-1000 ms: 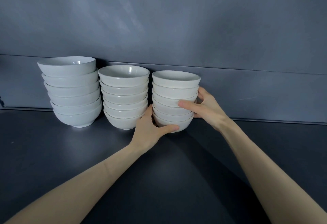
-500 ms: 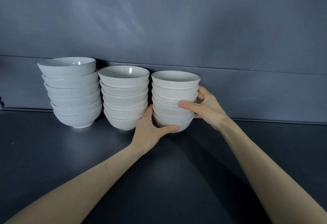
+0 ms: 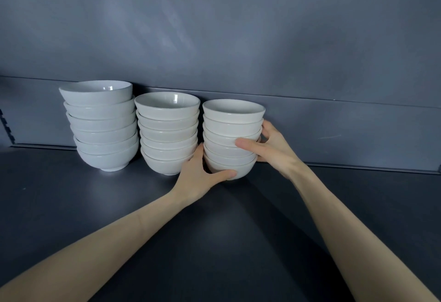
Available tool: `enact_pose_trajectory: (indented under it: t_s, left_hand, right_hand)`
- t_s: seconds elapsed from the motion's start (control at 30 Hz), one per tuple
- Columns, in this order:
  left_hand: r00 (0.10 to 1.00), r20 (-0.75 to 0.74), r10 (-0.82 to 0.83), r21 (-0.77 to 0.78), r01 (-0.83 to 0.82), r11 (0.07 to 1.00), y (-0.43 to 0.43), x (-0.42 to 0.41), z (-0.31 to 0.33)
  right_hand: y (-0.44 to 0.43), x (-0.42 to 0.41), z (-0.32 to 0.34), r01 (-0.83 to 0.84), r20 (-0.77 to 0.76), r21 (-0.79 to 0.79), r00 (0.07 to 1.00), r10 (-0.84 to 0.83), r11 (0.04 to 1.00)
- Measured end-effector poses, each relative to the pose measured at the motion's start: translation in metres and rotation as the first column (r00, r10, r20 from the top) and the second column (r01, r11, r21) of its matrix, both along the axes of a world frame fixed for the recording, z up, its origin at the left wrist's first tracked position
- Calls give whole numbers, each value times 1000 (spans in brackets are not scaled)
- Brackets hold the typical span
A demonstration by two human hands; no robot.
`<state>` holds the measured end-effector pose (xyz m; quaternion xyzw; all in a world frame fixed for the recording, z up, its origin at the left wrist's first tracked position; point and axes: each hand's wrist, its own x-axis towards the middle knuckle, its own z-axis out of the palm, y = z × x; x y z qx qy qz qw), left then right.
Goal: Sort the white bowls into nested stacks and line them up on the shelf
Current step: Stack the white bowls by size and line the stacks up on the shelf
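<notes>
Shelf (image 3: 71,206): dark grey, matte. Three nested stacks of white bowls stand in a row along its back edge. Left stack (image 3: 105,134) is widest, middle stack (image 3: 168,139) sits just beside it, and right stack (image 3: 230,129) is close alongside.

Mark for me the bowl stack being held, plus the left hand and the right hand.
held stack (image 3: 226,132), head view, side wall of a middle bowl.
left hand (image 3: 196,178), head view, back of the hand.
right hand (image 3: 274,150), head view, back of the hand behind the thumb.
</notes>
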<state>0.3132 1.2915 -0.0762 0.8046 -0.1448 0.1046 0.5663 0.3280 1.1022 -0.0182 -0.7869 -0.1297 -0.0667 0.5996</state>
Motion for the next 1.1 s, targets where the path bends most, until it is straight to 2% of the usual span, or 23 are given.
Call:
enact_pose_trajectory:
  t_s: [0.2, 0.37, 0.5, 0.73, 0.9, 1.0, 1.1]
  left_hand:
    - [998, -29, 49, 179, -43, 983, 4, -25, 16]
    - [992, 27, 124, 435, -124, 892, 13, -48, 37]
    - [996, 85, -2, 578, -47, 815, -5, -66, 72]
    - [942, 205, -266, 722, 38, 691, -77, -108, 132]
    - [861, 310, -402, 730, 55, 681, -147, -144, 154]
    - [808, 358, -468, 734, 67, 676, -190, -167, 163]
    - [738, 441, -511, 751, 8, 660, -237, -197, 170]
  right_hand:
    - [-8, -10, 6, -16, -40, -102, 999, 12, 995]
    - [-32, -44, 21, 155, 50, -338, 988, -147, 928]
    - [-61, -89, 41, 300, 114, -538, 952, -284, 788]
    - [-123, -183, 75, 450, 201, -737, 859, -471, 505]
    - [-171, -263, 92, 529, 282, -789, 765, -579, 314]
    - [-204, -306, 100, 575, 327, -781, 709, -624, 244]
    - [-242, -350, 105, 613, 361, -770, 648, -671, 178]
